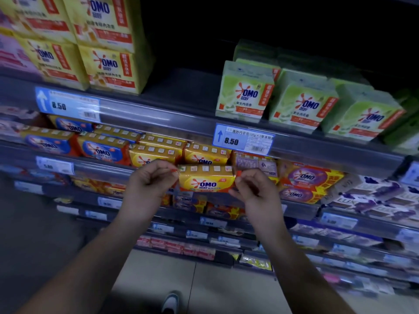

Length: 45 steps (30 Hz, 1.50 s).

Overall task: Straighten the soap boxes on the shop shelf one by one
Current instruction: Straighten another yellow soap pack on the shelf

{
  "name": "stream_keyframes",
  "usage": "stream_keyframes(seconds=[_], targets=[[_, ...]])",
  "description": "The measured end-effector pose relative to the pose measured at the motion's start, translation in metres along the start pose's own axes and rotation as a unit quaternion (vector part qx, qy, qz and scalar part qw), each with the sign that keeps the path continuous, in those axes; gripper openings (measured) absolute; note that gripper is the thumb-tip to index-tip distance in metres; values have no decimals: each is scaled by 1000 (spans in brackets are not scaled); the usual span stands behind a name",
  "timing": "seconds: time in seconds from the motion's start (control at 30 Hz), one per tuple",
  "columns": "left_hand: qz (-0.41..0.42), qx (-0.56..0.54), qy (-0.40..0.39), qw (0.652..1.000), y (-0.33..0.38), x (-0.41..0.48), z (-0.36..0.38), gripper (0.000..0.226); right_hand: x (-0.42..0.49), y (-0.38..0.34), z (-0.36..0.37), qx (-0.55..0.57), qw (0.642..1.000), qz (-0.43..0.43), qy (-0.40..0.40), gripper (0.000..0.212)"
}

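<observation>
Soap pack (206,179) between both hands, before shelf (294,141)

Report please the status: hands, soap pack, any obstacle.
Left hand and right hand pinch the ends of the yellow soap pack. Pack level, in front of shelf row. Nothing blocking.

— Where am I standing?

— In a shop aisle. I face tiered shelves (158,114) packed with rows of OMO soap packs (102,150), yellow cartons (108,66) and green ones (244,96) above.

— What else marks it as a shop?

— Price tags (243,139) reading 8.50 with barcodes clipped along every shelf edge, and tiled floor (158,279) under me.
</observation>
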<state>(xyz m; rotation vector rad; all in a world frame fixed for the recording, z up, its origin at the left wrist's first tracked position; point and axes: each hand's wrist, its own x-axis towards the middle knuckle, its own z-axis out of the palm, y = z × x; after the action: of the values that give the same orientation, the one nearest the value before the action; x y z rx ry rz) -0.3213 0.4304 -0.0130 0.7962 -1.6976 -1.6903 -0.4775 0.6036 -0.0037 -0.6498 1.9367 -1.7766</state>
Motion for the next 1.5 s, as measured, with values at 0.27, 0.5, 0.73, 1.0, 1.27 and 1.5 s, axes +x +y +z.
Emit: stream_keyframes(seconds=[0.27, 0.5, 0.73, 1.0, 1.27, 1.5], targets=[[90, 120, 98, 984, -10, 22, 11, 14, -6, 15, 32, -101, 992, -40, 59, 25], [133, 207, 50, 968, -19, 21, 7, 28, -18, 27, 44, -114, 991, -18, 71, 38], [164, 302, 91, 935, -13, 22, 21, 32, -24, 17, 47, -66, 997, -10, 32, 51], [135, 322, 122, 929, -18, 21, 30, 35, -29, 20, 32, -75, 997, 30, -15, 46], [240, 358, -64, 900, -12, -16, 108, 55, -32, 25, -34, -58, 984, 37, 166, 37], [159, 359, -76, 916, -16, 3, 137, 79, -29, 29, -54, -58, 993, 47, 94, 44]])
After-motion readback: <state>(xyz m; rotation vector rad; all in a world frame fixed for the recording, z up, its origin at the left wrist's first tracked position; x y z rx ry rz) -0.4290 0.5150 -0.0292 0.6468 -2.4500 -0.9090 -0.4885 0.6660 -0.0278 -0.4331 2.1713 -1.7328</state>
